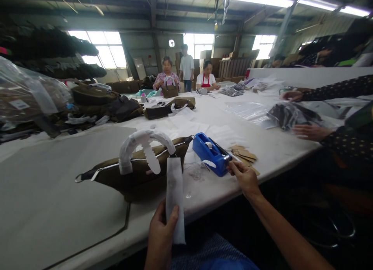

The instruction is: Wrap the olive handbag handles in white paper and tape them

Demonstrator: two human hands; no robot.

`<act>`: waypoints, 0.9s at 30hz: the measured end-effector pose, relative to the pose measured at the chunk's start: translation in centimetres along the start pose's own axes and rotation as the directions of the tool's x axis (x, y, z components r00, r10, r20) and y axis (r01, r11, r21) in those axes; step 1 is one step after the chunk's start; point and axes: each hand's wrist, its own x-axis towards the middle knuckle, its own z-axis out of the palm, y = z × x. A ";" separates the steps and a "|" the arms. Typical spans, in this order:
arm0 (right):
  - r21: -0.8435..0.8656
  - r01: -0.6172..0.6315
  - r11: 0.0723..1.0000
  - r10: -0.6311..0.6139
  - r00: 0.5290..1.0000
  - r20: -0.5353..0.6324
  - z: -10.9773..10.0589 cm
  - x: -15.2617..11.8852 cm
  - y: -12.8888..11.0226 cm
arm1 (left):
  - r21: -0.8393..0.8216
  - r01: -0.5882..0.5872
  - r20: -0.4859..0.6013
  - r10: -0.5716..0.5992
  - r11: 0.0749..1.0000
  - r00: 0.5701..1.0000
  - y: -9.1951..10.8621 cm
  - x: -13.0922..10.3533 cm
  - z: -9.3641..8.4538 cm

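Observation:
An olive-brown handbag (148,184) stands on the table, its handle (145,137) wrapped in white material. From its right side hangs a strip wrapped in white paper (175,184). My left hand (165,225) grips the lower part of this strip, thumb on the front. My right hand (244,177) is at the front end of a blue tape dispenser (208,153), fingertips pinched together by its cutting edge. Whether a piece of tape is between those fingertips is too small to make out. A white toothed tie (151,159) dangles from the bag's handle.
Brown cardboard tags (244,155) lie right of the dispenser. More bags (170,107) and a heap of dark bags (107,100) are farther back. At right, a co-worker's hands (310,132) handle a plastic-wrapped dark item (291,115). Other people are across the table.

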 end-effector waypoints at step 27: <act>-0.036 0.391 0.920 -0.267 0.691 0.672 4.8 -10.9 -7.4 | 0.002 -0.100 0.094 0.099 0.995 0.991 0.1 -0.2 0.1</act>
